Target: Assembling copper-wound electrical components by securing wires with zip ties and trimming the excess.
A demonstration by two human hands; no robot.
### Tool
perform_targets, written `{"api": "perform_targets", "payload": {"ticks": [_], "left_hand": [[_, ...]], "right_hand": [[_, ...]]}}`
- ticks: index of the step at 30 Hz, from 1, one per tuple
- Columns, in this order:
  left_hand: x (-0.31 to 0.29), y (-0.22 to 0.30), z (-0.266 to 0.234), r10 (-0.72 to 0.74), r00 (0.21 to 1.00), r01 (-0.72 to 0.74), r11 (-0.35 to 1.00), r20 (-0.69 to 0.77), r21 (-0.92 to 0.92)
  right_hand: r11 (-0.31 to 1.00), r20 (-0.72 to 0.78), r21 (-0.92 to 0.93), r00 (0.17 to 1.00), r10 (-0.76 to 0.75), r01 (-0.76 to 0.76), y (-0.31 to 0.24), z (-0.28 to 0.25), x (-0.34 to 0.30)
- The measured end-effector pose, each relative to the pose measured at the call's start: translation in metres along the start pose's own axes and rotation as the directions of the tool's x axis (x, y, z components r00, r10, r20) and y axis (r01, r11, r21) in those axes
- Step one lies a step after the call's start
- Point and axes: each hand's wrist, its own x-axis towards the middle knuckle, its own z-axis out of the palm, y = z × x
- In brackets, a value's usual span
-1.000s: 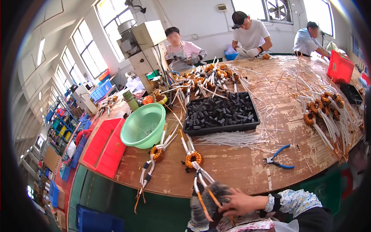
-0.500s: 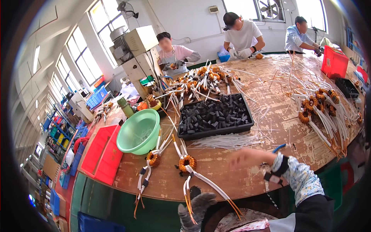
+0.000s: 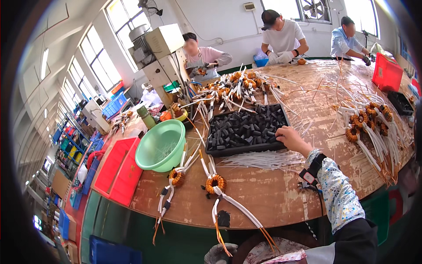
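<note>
My bare right hand [image 3: 293, 138] reaches to the right front corner of a black tray [image 3: 241, 152] heaped with short black sleeve pieces [image 3: 246, 127]. Its fingers are bent and close together at the rim; what they pinch, if anything, is hidden. Low in the picture, my left hand [image 3: 221, 254] in a grey glove shows only in part, beside the bare copper ends of a coil's leads. That copper-wound ring coil [image 3: 216, 184] with white-sleeved leads lies near the table's front edge. A second ring coil [image 3: 176, 177], with black sleeves on its leads, lies left of it.
A green basin [image 3: 160, 145] and red bin [image 3: 116, 171] stand left. Thin white tubes [image 3: 263, 161] lie before the tray. Coils pile up behind it [image 3: 239, 88] and at right [image 3: 360, 119]. A machine [image 3: 165, 66] stands at back left. Several people work across the table [image 3: 263, 193].
My right hand has moved up and forward from above the table's front to the tray's corner. My left hand has dropped lower, mostly out of view. The whole view has shifted slightly.
</note>
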Motion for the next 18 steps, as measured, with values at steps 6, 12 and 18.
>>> {"api": "perform_targets", "payload": {"ticks": [6,12,18], "left_hand": [[0.000,-0.038,-0.009,-0.210,0.959,0.256,0.930,-0.190,0.265],[0.023,-0.109,0.005,-0.547,0.827,0.498,0.819,0.127,0.286],[0.057,-0.103,0.037,-0.544,0.820,0.501,0.832,0.175,0.238]], "right_hand": [[0.994,-0.008,-0.102,0.999,-0.036,0.035,-0.024,0.002,-0.010],[0.984,0.052,-0.174,0.998,-0.032,0.041,-0.020,0.010,-0.010],[0.983,-0.563,0.017,0.814,-0.143,0.184,-0.001,0.025,-0.007]]}}
